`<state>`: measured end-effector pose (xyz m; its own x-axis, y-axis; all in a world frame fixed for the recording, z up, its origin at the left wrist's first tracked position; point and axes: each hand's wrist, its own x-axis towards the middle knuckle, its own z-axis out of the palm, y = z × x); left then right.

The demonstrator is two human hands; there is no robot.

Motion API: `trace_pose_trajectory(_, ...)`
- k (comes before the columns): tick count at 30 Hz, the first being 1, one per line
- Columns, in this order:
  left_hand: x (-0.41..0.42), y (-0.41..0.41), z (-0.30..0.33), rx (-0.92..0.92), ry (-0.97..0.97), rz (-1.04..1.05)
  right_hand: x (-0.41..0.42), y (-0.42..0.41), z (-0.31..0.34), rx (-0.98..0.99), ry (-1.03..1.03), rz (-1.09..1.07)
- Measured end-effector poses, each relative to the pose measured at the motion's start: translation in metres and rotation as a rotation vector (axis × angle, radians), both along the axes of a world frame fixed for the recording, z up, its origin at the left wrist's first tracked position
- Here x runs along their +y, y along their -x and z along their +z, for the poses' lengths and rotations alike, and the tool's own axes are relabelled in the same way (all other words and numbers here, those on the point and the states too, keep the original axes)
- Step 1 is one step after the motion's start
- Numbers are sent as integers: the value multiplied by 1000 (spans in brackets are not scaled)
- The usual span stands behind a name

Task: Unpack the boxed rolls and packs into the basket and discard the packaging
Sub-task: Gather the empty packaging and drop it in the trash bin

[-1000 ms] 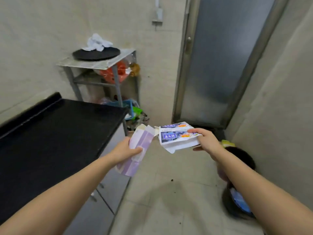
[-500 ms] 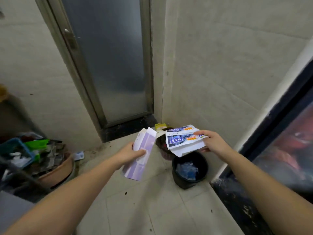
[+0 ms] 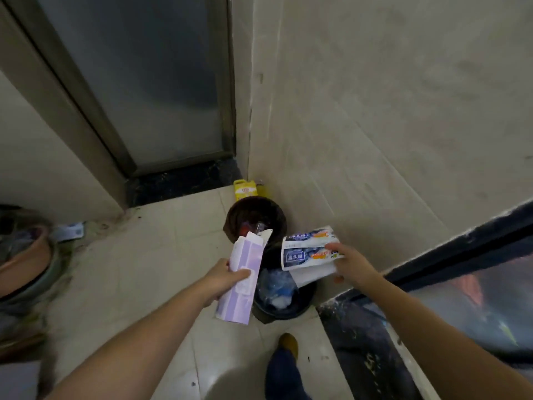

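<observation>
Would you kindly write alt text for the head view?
Over a black bin, the left hand holds a flattened purple carton and the right hand holds blue-printed white packaging. A brown bin stands behind, in a tiled corner.

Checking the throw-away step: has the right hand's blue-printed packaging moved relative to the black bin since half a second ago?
Yes. The blue-printed packaging in the right hand now overlaps the black bin rim, closer than before.

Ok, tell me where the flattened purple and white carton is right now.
In the head view the flattened purple and white carton sits centre frame, gripped in the left hand, at the left edge of the black plastic bin on the tiled floor.
</observation>
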<state>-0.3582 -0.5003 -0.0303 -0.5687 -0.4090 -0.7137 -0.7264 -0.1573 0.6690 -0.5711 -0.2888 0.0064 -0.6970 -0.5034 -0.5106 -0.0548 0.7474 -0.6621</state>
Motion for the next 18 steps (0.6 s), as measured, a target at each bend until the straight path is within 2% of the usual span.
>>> trace_pose_trajectory(4,22,41,-65,-154,6,142,-9,36,-62,-101,-152,175)
trace_pose_trajectory(7,35,69,-134,-233,-60,223,-19,44,-138,-113,-215,301)
trace_pose_trajectory(10,41,101,-220,-294,-89,294,-28,40,-235,-157,-229,261)
trace_pose_trajectory(15,51,149,-363,-284,-52,366,-39,37,-385,-203,-249,168)
trace_pose_trajectory(18,58,166,-433,-323,-1,396,-39,37,-458,-190,-347,217)
